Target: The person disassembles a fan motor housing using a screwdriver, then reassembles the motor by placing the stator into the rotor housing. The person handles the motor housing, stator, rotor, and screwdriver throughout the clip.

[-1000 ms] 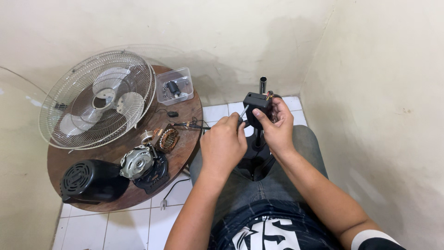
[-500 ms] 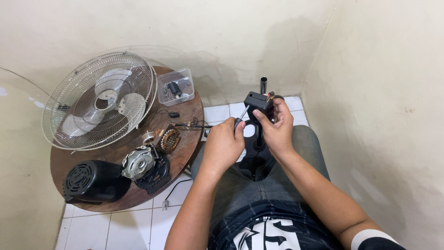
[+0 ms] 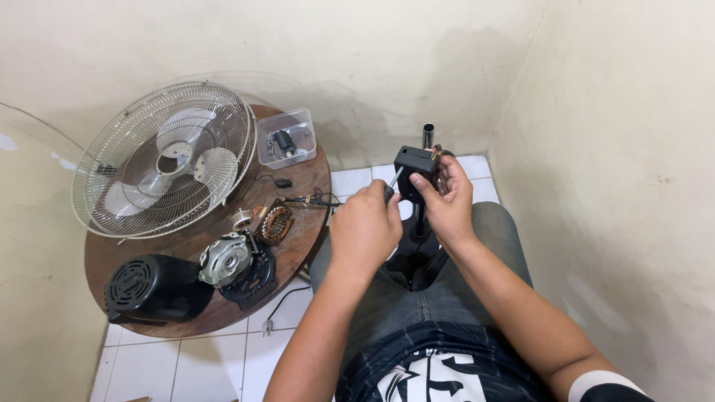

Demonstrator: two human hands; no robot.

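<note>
A round wooden desk is seen at the left, standing on a white tiled floor in a corner of cream walls. Most of the desk is covered by a wire fan guard, laid flat with pale blades inside it. At the near edge a black motor cover is set, and just beside it a bare silver motor on a black base. A copper-wound stator lies near the middle — a clear plastic box of small parts sits at the far edge.

Over the lap, right of the desk, a black fan neck housing is held upright, with a metal tube rising behind it. The housing is gripped by the right hand, its fingers clamped around the upper block. The left hand is closed on a screwdriver — its tip appears to touch the housing's side, though the contact is too small to confirm.
</note>
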